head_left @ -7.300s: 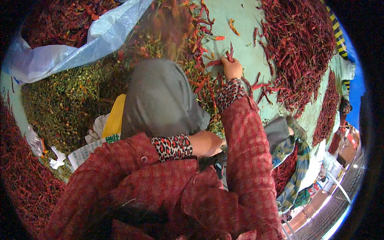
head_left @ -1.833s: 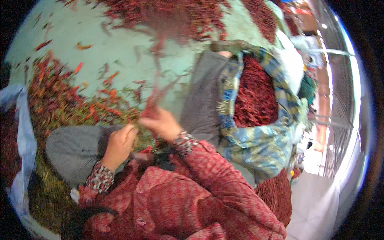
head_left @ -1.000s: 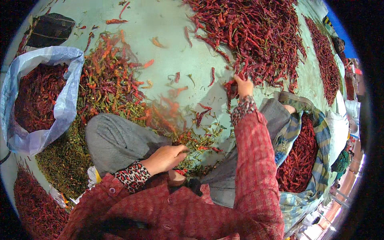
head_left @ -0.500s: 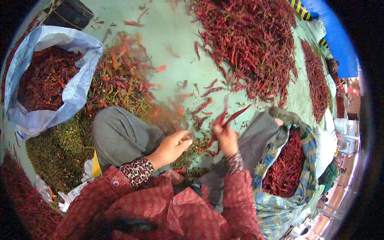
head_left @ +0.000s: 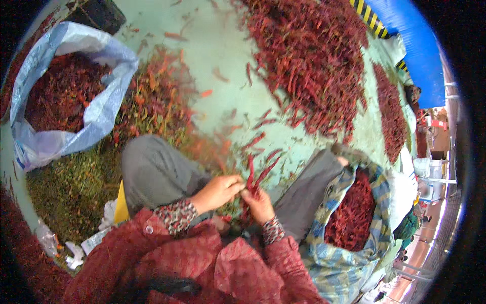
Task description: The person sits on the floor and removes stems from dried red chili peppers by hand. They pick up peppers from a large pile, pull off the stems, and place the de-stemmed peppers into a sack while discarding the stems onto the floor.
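Between my knees my two hands meet. My right hand (head_left: 260, 205) is closed around a few long dried red chilies (head_left: 251, 171), whose tips stick up past the fingers. My left hand (head_left: 218, 193) touches the right one, its thumb and fingers pinched together. Whatever lies in that pinch is too small to make out. Loose chilies (head_left: 254, 140) and bits of stem lie on the pale green floor just beyond my hands.
A big heap of red chilies (head_left: 309, 66) spreads ahead. At left stands a white woven sack (head_left: 101, 119) of dark chilies, beside a pile of green stems (head_left: 76, 197). A checked cloth bag (head_left: 324, 253) of red chilies sits at my right. Further right hangs a blue sheet (head_left: 420, 55).
My right hand has moved left and down with the chilies, from apart to touching my left hand. The left hand's fingers have closed into a pinch. The whole view has shifted slightly.
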`<state>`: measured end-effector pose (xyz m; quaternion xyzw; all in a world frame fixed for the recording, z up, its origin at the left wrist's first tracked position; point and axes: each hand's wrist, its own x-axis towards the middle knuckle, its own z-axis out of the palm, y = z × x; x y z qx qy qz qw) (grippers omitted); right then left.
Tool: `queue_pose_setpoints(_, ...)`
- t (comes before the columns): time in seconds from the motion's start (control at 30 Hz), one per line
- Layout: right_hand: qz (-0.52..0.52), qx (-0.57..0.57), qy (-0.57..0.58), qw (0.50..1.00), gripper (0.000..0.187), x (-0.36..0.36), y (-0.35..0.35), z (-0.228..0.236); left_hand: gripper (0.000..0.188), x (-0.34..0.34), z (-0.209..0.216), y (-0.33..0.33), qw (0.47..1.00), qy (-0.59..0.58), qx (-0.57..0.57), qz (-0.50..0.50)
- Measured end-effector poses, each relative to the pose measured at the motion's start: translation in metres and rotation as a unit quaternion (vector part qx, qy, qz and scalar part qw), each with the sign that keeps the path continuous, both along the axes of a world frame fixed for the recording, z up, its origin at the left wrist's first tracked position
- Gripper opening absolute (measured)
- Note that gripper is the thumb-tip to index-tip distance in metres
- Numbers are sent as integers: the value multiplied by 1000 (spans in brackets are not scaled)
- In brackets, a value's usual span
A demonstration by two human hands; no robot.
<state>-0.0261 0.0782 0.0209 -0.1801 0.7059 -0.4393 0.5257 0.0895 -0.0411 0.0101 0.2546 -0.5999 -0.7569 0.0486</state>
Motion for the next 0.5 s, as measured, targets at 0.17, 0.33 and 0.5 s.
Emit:
queue_pose_setpoints(0.17, 22, 30, 44, 998, 14, 6, -1, 0, 17, 5, -8, 2, 990, 33, -134, 34)
queue_pose_setpoints(0.33, 16, -19, 116, 993, 12, 7, 3, 12, 16, 4, 12, 0, 982, 63, -145, 103)
queue_pose_setpoints(0.5, -59, 6, 70, 996, 17, -23, 8, -5, 20, 3, -8, -8, 987, -45, -139, 69)
